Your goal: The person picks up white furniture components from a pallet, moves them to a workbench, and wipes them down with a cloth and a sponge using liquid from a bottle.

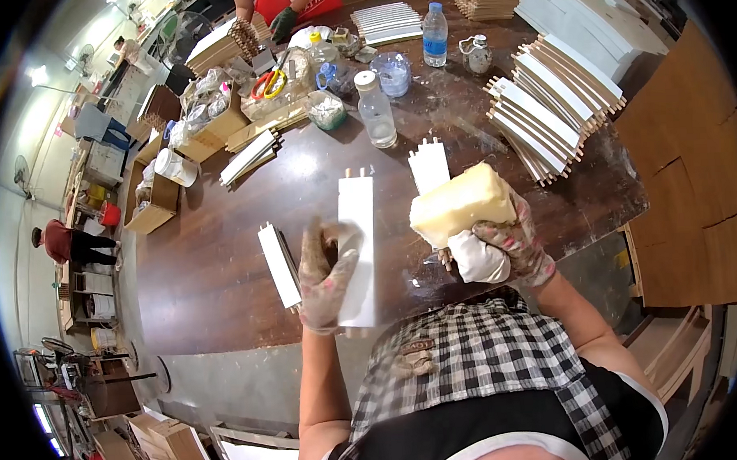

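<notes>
My left hand (325, 273) clamped on white panel (358, 247) at table (222, 269) near edge; right hand (501, 245) clamped on yellow sponge block (462, 203). Risk: panel slips off edge if grip loosens.

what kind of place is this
Likely a furniture or woodworking workshop: stacks of white slats with dowels on a big worktable, stacked wood panels, and gloved hands working on a white slat.
</notes>
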`<control>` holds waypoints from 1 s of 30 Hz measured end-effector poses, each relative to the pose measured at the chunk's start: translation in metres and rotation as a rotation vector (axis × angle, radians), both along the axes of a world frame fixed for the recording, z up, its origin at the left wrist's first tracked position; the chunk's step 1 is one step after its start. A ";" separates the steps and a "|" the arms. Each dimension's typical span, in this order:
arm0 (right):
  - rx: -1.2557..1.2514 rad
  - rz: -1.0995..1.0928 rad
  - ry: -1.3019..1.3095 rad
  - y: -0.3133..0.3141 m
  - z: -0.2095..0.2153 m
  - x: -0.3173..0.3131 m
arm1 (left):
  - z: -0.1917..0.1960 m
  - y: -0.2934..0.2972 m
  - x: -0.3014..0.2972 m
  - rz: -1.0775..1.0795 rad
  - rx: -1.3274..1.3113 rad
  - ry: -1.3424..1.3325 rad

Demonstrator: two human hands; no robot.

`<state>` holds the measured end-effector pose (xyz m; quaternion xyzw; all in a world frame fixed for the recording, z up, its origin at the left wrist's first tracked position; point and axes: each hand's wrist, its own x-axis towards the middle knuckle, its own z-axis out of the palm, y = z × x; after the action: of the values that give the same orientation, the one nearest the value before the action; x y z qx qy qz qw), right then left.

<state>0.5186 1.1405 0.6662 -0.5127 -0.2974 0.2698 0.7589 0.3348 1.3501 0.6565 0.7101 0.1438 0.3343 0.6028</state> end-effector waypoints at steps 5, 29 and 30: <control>0.111 -0.007 -0.388 0.007 -0.007 -0.004 | 0.009 -0.002 0.015 0.094 -0.237 -0.006; -0.171 -0.148 -0.710 0.054 0.027 0.054 | 0.025 -0.024 0.023 0.000 -0.356 0.240; -0.153 -0.132 -0.732 0.054 0.026 0.049 | 0.027 -0.022 0.027 0.003 -0.290 0.267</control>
<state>0.5680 1.1948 0.6918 -0.6484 -0.4942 0.0408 0.5776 0.3620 1.3276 0.6830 0.6534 0.2702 0.2141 0.6739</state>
